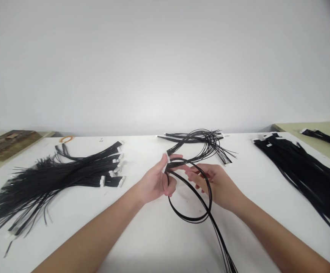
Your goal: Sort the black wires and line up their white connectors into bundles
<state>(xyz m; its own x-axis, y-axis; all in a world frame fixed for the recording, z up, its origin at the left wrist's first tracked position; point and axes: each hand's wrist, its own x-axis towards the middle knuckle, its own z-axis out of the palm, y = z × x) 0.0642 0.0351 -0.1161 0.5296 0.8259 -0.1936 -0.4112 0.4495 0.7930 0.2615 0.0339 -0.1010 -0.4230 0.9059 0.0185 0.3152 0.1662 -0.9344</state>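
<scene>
In the head view, I have a looped harness of thin black cables [209, 212] between my two hands, above the white flat surface [153, 242].
My left hand [155, 184] pinches its white plastic connector [165, 168]; my right hand [217, 185] curls beside the loop, though I cannot tell whether it grips. Black cable piles lie left [74, 170] and right [304, 170].

This looks like a workshop or small-factory workplace for wiring. A smooth white worktop [142, 151] stands before a plain pale-grey wall [165, 68], with a heap of thin black wires with white plastic connectors [68, 170] along its left edge and a thick pile of long black cables [310, 178] along its right edge. Beyond the far right corner, a yellowish tabletop [324, 148] carries more black cables [321, 136].
</scene>
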